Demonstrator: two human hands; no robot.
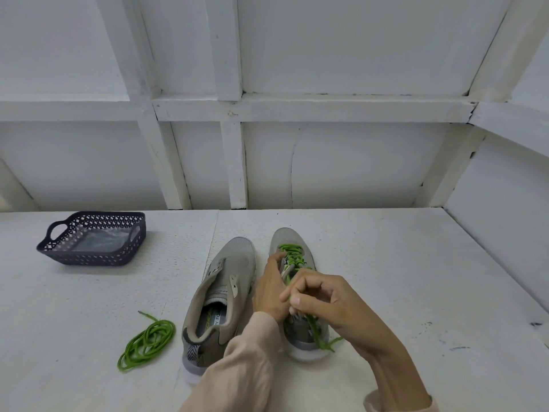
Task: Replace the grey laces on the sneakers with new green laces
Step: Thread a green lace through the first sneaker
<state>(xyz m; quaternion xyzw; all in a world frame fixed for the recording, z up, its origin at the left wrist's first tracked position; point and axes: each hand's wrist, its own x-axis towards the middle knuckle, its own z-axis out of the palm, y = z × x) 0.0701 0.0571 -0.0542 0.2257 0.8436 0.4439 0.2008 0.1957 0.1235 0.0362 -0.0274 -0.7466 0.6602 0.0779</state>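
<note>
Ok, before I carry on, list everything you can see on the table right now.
basket: one, dark grey, far left, clear plastic inside
loose lace: one, green, coiled, near left
unlaced sneaker: one, grey, centre
laced sneaker: one, grey, right of the other
threaded lace: one, green, partly through laced sneaker
table: one, white
left hand: holds laced sneaker's side
right hand: pinches threaded lace

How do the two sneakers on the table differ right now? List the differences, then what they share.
The right sneaker has a green lace threaded through its eyelets; the left sneaker has none. The left hand and right hand work on the right sneaker; the left sneaker sits aside. Both are grey, upright, toes pointing away.
</note>
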